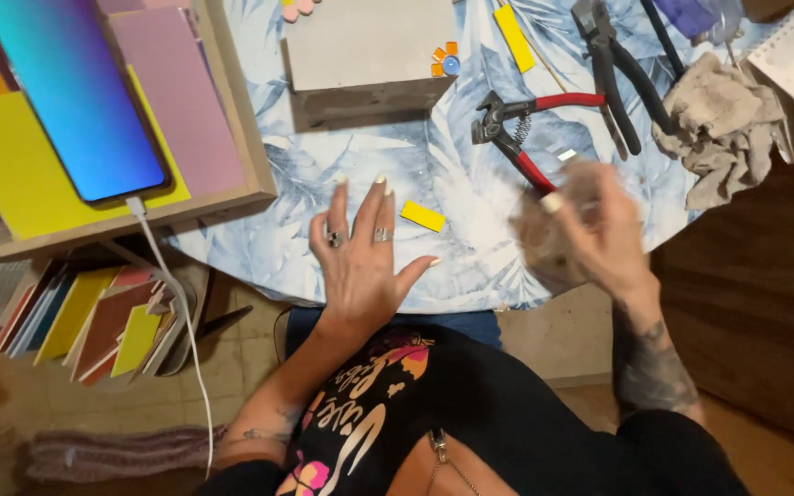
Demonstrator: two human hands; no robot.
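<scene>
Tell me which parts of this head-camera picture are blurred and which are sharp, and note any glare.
Head view: the right hand is smeared by motion blur, so whatever it holds cannot be made out; the left hand, flat on the table, is sharp, as are the yellow tile and red-handled nippers. The phone screen glows brightly; lighting is even, without hard glare.

Phone (73,92) with a glowing blue-green screen lying on coloured sheets (197,119) in a shallow wooden tray (252,147), white cable (176,312) hanging from its lower end. Grey block (365,55) near the table's far edge, small orange and blue bits (445,59) at its corner. Black-handled pliers (622,78) beside a crumpled beige rag (723,124). More coloured sheets (94,317) stacked below the tray. Folded purple cloth (112,452) on the floor.
</scene>
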